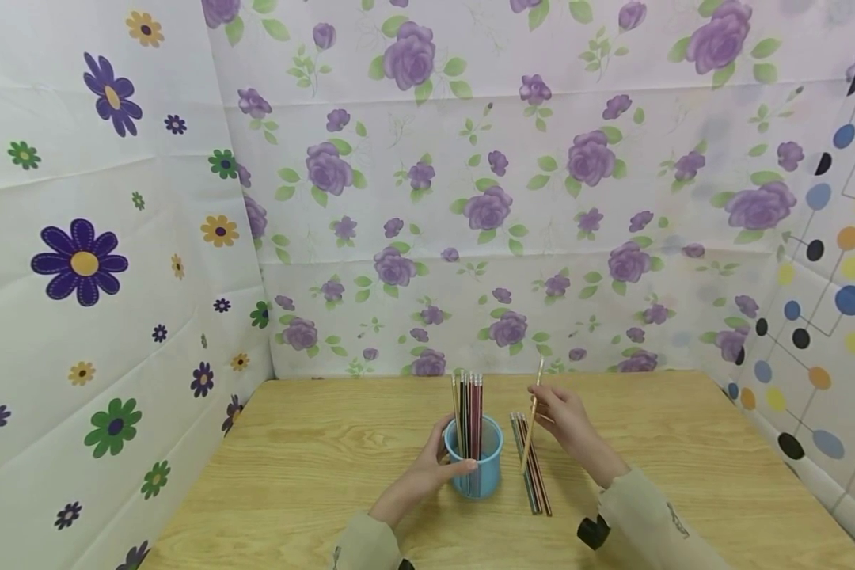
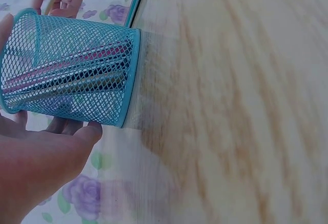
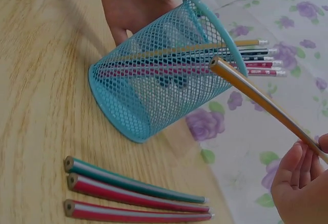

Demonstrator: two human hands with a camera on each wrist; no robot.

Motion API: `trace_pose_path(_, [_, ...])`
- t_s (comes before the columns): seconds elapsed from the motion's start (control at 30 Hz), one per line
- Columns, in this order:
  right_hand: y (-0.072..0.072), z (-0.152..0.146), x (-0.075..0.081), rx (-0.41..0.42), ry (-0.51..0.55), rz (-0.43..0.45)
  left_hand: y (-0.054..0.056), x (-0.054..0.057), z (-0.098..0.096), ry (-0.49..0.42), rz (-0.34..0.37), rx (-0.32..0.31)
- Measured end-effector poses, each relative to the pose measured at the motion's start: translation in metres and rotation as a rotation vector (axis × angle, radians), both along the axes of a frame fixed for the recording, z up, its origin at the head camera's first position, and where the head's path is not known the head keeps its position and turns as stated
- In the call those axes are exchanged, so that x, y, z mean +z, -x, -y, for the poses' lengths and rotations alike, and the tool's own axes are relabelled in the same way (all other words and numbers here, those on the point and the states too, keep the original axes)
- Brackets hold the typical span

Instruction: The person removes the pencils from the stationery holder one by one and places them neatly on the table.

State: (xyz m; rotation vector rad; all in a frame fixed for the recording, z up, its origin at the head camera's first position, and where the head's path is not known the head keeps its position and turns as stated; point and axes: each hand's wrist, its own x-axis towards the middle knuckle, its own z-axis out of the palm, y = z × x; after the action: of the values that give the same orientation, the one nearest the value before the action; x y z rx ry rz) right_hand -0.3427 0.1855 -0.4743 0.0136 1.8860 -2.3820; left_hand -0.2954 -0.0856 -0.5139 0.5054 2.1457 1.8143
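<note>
My left hand (image 1: 426, 473) grips a light blue mesh pencil cup (image 1: 492, 477) standing upright on the table, fingers round its far side and thumb across the near rim. Several pencils (image 1: 476, 419) stand in the cup, yellow, black and red ones, their eraser ends up. To the right, my right hand (image 1: 563, 416) pinches a yellow pencil (image 3: 266, 99) near its eraser end, with the lower end pointing down. That pencil is outside the cup; in the right wrist view its lower end overlaps the rim. One green pencil (image 3: 138, 181) and two red pencils (image 3: 138, 194) lie beside the cup.
The wood-grain table (image 1: 313, 459) ends at a back wall covered in purple-rose cloth (image 1: 442, 293). Flowered cloth (image 1: 150, 396) hangs on the left, dotted cloth (image 1: 826, 380) on the right. A small black object (image 1: 594, 533) sits at my right sleeve.
</note>
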Motion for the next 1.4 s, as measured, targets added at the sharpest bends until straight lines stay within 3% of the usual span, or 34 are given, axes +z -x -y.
trace_pose_path(0.6, [0.005,-0.014,-0.025,0.040,-0.125,0.049,-0.003,0.002,0.000,0.000,0.004,0.010])
trace_pose_path(0.9, [0.010,-0.020,-0.038,0.050,-0.237,0.060,-0.001,0.002,0.000,0.010,0.004,0.011])
trace_pose_path(1.4, [0.011,-0.021,-0.047,0.078,-0.430,0.067,-0.003,0.003,0.000,-0.011,-0.005,0.005])
